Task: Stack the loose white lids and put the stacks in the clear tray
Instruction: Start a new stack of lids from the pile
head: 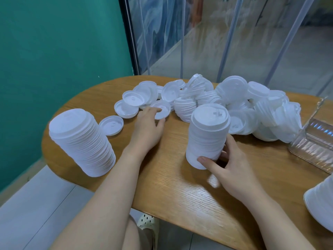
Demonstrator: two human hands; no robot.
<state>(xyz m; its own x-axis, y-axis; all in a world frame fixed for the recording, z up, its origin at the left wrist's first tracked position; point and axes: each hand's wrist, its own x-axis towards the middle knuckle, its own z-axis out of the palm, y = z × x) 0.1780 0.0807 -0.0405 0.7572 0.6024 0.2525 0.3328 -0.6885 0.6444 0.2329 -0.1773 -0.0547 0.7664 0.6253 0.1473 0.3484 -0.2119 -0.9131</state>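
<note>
A heap of loose white lids lies across the far side of the wooden table. My right hand grips the lower part of a tall upright stack of lids at the table's middle. My left hand reaches forward and pinches a single lid at the near edge of the heap. Another tall stack stands at the left edge of the table. The clear tray sits at the right edge, partly cut off.
A few single lids lie flat to the left of my left hand. Part of a further white stack shows at the lower right corner. A teal wall stands to the left and clear plastic curtain strips hang behind the table.
</note>
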